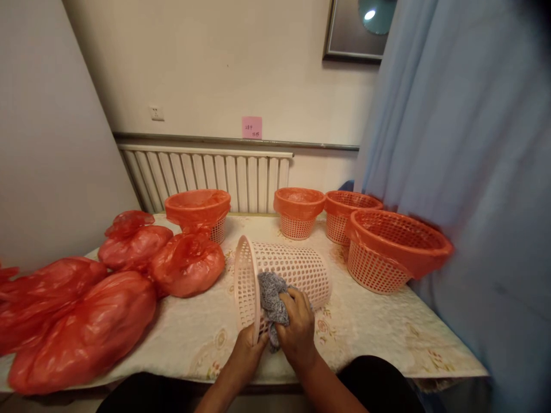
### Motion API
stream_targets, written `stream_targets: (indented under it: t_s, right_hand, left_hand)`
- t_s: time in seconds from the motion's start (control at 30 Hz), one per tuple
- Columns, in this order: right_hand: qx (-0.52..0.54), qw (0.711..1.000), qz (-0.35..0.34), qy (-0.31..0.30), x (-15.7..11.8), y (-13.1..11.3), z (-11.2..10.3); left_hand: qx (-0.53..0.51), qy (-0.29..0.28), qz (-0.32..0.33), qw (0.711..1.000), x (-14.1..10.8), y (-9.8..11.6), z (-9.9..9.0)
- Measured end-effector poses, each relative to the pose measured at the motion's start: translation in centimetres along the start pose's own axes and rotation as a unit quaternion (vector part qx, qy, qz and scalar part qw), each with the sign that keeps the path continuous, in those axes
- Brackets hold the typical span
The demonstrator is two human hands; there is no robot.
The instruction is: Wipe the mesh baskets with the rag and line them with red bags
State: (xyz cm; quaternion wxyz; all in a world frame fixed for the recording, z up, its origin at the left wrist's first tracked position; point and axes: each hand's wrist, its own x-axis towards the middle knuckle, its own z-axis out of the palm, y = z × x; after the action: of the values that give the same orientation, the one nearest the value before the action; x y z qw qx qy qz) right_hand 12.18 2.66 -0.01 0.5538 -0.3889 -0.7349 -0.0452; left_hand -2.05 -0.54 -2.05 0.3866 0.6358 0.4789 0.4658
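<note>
A pale pink plastic wastebasket [297, 261] with a mesh of holes lies on its side in front of me, its mouth turned left. My left hand [248, 351] grips the near part of its rim, thumb outside. In my right hand [298, 327] is a bunched grey cloth [272, 297], pressed against the basket's outer wall close to the rim. The fingers of my right hand are closed around the cloth. The basket's underside and part of its near wall are hidden by the cloth and hands.
Red-lined baskets stand at the back left [198, 206], back middle [299, 206], back right [344, 221] and right [387, 252]. Several tied red bags [99, 321] fill the left side. A floral cloth covers the table [189, 338]; a blue curtain [486, 201] hangs along the right.
</note>
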Motion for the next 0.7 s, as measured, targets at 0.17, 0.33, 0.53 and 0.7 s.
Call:
stream_targets:
  t_s: [0.17,0.33,0.53,0.7]
  right_hand:
    - [-0.059,0.996,0.067,0.023,1.8,3.7,-0.1]
    - [-0.141,0.942,0.275,0.133,2.9,10.5,-1.9]
    - [-0.139,0.865,0.443,0.192,0.1,12.2,-0.7]
    - [-0.071,0.930,0.333,0.139,-1.7,5.6,2.7]
  left_hand:
    - [0.016,-0.009,-0.017,1.000,0.2,0.5,-0.4]
    - [0.015,-0.006,-0.026,1.000,0.0,0.0,-0.5]
    - [0.018,0.021,-0.038,0.999,0.7,-0.3,-1.3]
    - [0.030,0.018,-0.005,0.999,1.9,1.1,-1.9]
